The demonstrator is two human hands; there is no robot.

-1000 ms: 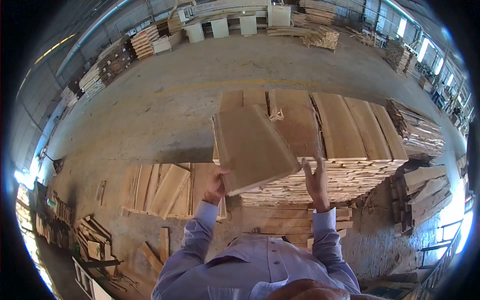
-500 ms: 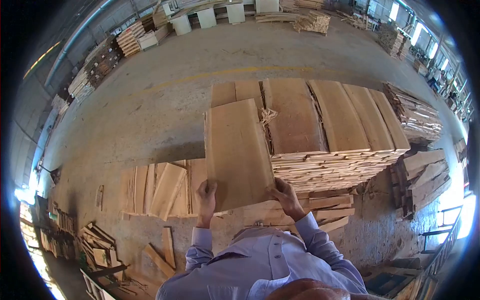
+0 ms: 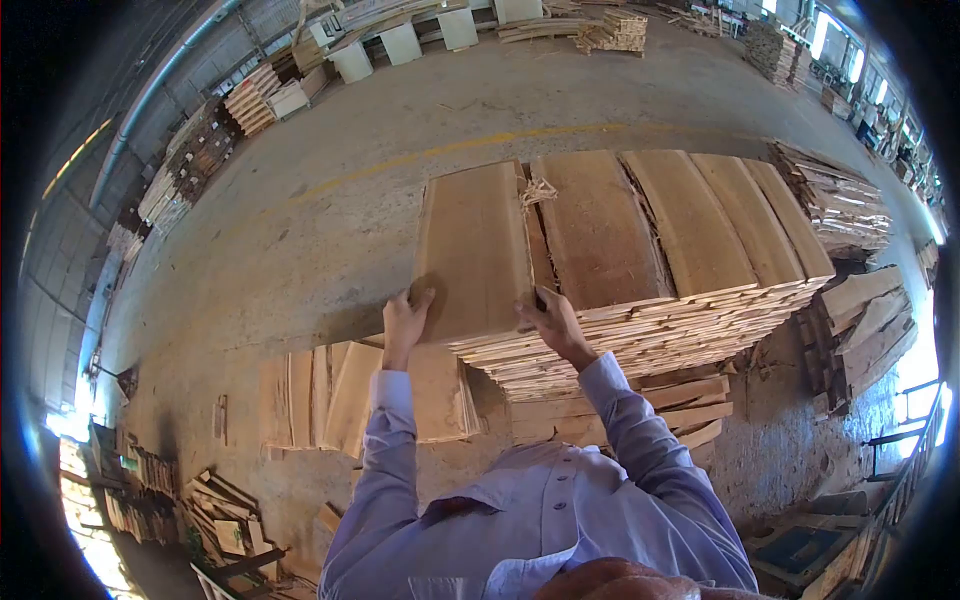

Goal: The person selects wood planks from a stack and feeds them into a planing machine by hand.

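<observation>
A wide wooden board (image 3: 474, 240) lies at the left end of the tall stack of boards (image 3: 640, 340), its near end toward me. My left hand (image 3: 405, 318) grips the board's near left edge, thumb on top and fingers mostly hidden beneath. At the near right edge, my right hand (image 3: 552, 322) is closed on the same board. Beside it on the stack lie several other wide boards (image 3: 600, 225). A tuft of pale wood shavings (image 3: 540, 190) sits by the board's far right edge.
A lower pile of boards (image 3: 345, 395) stands to the left. Scrap wood (image 3: 230, 520) lies on the floor at lower left. To the right are rough slabs (image 3: 860, 325) and another lumber stack (image 3: 835, 205). A yellow line (image 3: 470, 143) crosses the floor beyond.
Both hands have moved the board forward and slightly left, so it now lines up with the left end of the stack. My arms are stretched farther out.
</observation>
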